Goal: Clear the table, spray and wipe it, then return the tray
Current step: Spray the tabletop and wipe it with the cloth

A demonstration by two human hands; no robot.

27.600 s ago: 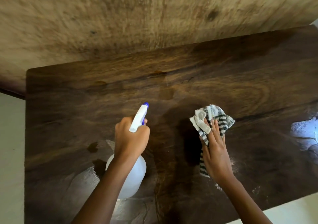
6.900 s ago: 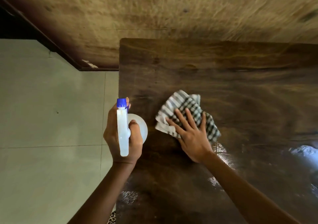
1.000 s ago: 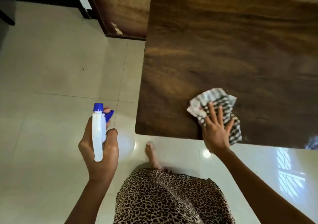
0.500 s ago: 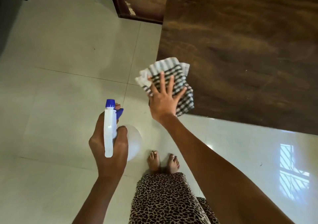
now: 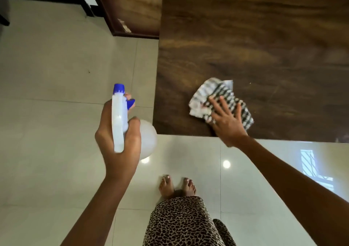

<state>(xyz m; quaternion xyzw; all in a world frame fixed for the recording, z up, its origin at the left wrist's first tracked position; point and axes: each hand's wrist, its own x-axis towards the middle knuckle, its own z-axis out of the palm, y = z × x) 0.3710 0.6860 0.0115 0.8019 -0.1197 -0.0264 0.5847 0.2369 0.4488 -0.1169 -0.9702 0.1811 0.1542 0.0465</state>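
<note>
The dark wooden table (image 5: 255, 47) fills the upper right, its near left corner below my view. My right hand (image 5: 227, 122) presses flat, fingers spread, on a black-and-white checked cloth (image 5: 204, 100) lying near the table's front edge. My left hand (image 5: 120, 141) holds a white spray bottle (image 5: 118, 121) with a blue nozzle over the floor, left of the table's corner. No tray is in view.
Glossy pale floor tiles (image 5: 56, 113) lie left of and in front of the table. A wooden wall panel (image 5: 136, 7) stands behind the table's left side. My bare feet (image 5: 177, 187) and leopard-print skirt (image 5: 183, 223) are just short of the table's front edge.
My right hand slid the cloth from the table's left corner edge back to the right, onto the surface near the front edge. The spray bottle stayed held off to the left.
</note>
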